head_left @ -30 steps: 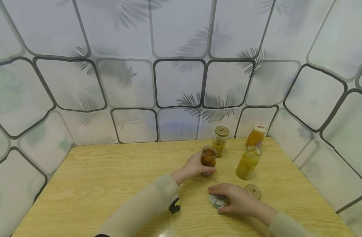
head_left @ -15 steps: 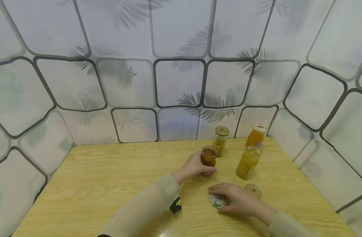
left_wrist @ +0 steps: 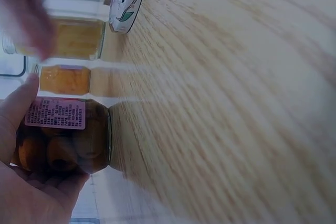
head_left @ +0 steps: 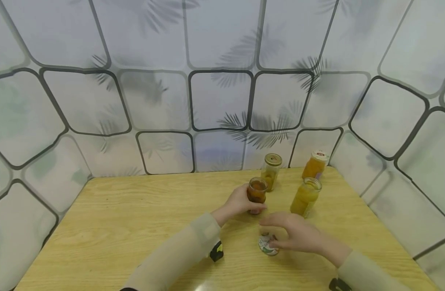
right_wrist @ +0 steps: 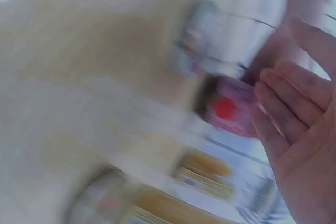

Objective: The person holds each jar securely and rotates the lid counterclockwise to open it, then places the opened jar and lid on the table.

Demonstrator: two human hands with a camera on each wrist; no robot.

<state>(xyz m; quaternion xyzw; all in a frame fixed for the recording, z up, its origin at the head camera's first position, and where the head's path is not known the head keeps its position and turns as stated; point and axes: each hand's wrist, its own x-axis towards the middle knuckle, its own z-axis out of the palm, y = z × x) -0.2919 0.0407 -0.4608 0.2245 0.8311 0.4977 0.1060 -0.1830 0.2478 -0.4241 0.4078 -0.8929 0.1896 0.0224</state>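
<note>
1. On the tabletop, right of the middle, see the jar of dark fruit standing upright and uncapped, apparently resting on its base.
2. Gripped around its side by the left hand, with fingers curled about the glass and thumb across the opposite flank.
3. Likely to handle as heavy for its size, stiff and breakable, perhaps slippery if wet with syrup. Best held around the glass body, below the rim, and kept level against spilling.
4. Pointing mouth up, with long axis vertical; turned with a pink label toward the left wrist view.
5. Nearer the body, note the white lid, lying flat, printed face up. Probably light, thin and stiff, easiest pinched by its edge.
6. Just above, hovering with the right hand, fingers parted from thumb, gripping nothing; too blurred to judge contact.
7. Beyond, note the gold-lidded jar just behind, the uncapped yellow jar to the right, and the orange jar behind that.
</note>
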